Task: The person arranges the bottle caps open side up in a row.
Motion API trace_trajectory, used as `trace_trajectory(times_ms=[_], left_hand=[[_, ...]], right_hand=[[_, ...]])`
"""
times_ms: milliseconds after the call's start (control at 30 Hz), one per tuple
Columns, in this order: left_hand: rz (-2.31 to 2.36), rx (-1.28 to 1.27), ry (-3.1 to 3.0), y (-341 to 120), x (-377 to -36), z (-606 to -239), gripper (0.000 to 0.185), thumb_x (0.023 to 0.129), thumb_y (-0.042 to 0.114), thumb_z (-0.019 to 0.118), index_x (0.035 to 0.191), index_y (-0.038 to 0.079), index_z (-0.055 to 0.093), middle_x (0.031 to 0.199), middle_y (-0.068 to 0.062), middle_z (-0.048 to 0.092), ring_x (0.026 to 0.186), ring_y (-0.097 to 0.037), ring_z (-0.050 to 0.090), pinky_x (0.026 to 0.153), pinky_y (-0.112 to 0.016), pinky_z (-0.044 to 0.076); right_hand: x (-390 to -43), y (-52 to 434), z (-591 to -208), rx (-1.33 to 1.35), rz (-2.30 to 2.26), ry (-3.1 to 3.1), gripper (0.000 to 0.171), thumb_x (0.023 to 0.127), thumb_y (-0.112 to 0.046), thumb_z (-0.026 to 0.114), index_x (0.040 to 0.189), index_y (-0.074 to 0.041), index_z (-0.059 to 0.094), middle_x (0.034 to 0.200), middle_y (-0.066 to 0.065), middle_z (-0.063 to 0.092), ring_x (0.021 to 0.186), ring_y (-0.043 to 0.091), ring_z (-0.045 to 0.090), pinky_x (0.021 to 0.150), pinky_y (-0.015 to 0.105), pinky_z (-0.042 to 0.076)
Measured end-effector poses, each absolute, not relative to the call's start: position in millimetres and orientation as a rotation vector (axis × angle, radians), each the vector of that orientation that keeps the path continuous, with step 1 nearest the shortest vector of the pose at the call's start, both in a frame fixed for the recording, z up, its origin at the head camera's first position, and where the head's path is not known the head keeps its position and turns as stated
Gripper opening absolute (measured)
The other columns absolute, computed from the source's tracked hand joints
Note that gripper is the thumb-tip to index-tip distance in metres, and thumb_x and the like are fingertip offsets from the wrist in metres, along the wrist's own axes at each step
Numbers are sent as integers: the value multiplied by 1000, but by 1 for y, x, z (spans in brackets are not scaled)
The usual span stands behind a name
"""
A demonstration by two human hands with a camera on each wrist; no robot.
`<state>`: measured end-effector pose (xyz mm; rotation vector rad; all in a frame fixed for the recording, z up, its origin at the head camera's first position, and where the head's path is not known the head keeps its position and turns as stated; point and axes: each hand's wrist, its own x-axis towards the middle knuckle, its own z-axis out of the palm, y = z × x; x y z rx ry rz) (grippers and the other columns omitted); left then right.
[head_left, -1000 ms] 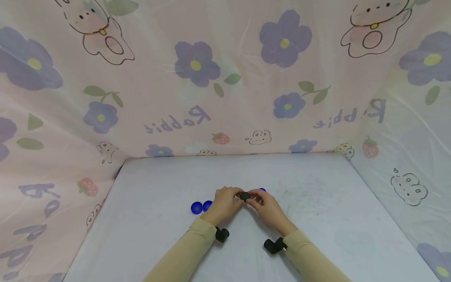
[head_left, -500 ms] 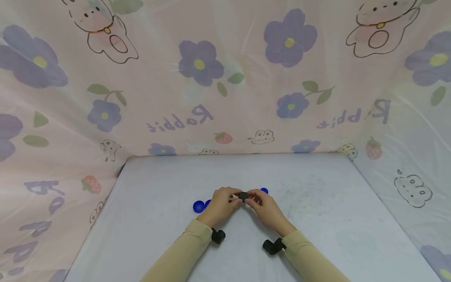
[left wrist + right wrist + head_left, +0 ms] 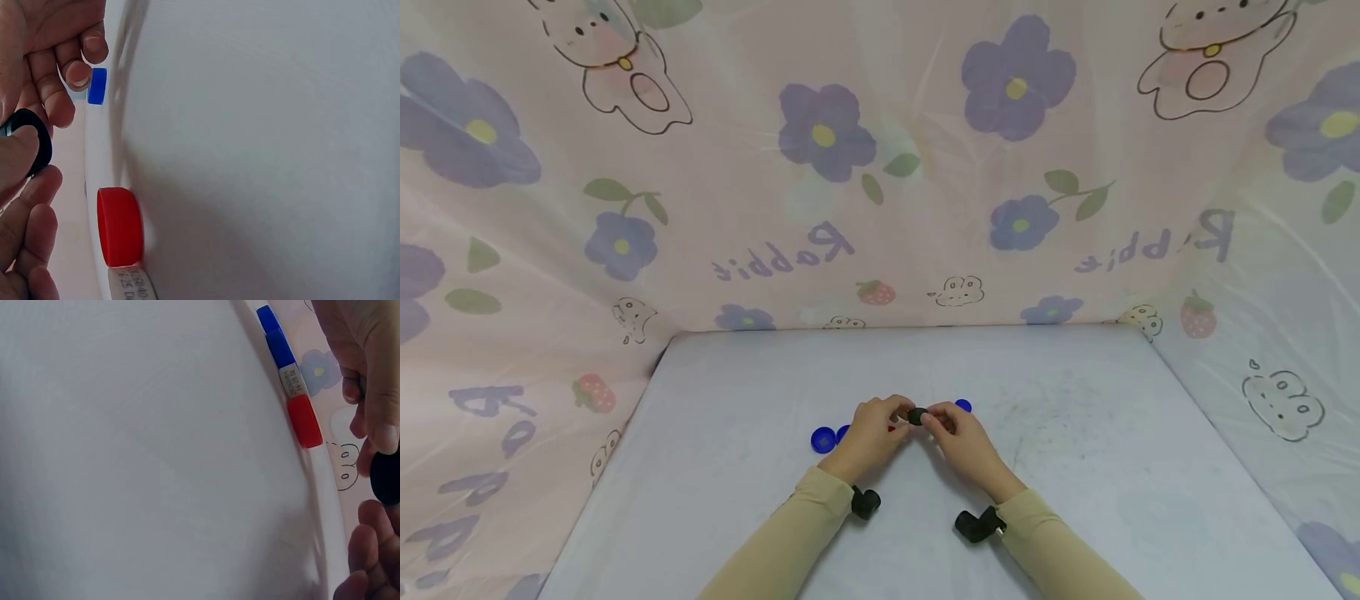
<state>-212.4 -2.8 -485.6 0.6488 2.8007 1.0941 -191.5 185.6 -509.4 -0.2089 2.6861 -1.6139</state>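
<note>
A small black cap (image 3: pixel 917 416) is held just above the white table (image 3: pixel 1075 450), pinched from both sides. My left hand (image 3: pixel 901 415) grips it from the left and my right hand (image 3: pixel 934 420) from the right. In the left wrist view it is a black ring (image 3: pixel 30 147) between the fingertips (image 3: pixel 44 187). The right wrist view shows the black cap (image 3: pixel 386 477) at the frame's right edge under a finger (image 3: pixel 381 419). A red cap (image 3: pixel 891 428) lies on the table beneath my left hand, seen edge-on as the red cap (image 3: pixel 120 226).
Two blue caps (image 3: pixel 823 439) lie together left of my left hand, and another blue cap (image 3: pixel 962 406) lies behind my right hand. A white labelled cap (image 3: pixel 292 381) sits between red and blue caps. Patterned cloth walls (image 3: pixel 880 208) close in the table's back and sides.
Both hands have stayed together on the black cap, shifting only slightly; the right fingers have adjusted a little on it.
</note>
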Motion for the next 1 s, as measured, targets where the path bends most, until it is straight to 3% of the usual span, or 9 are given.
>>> trace_trajectory(times_ms=[233, 467, 833, 1000], left_hand=[[1086, 660, 2805, -3, -212, -487, 26, 94, 26, 65, 119, 17, 64, 102, 5, 66, 91, -14, 56, 81, -33, 43], [1060, 709, 2861, -2, -214, -490, 23, 96, 29, 61, 114, 15, 66, 92, 7, 64, 83, -11, 53, 79, -31, 38], [1113, 681, 2817, -6, -212, -490, 23, 100, 30, 55, 111, 13, 65, 86, 9, 58, 80, -11, 50, 72, -29, 41], [1133, 700, 2802, -8, -212, -490, 23, 100, 29, 55, 111, 12, 66, 84, 10, 57, 78, -10, 50, 71, -28, 41]], right_hand=[[-192, 187, -515, -204, -1607, 2698, 29, 97, -41, 56, 107, -15, 65, 87, 0, 65, 72, 16, 59, 60, 29, 47], [-192, 184, -515, -230, -1626, 2717, 26, 98, -35, 57, 109, -13, 65, 90, 1, 67, 76, 19, 63, 63, 28, 49], [-191, 184, -513, -225, -1673, 2711, 23, 98, -32, 58, 112, -15, 65, 91, 2, 68, 82, 13, 62, 68, 28, 50], [-191, 183, -513, -237, -1719, 2676, 21, 98, -30, 58, 112, -16, 64, 93, 4, 69, 84, 18, 64, 65, 29, 50]])
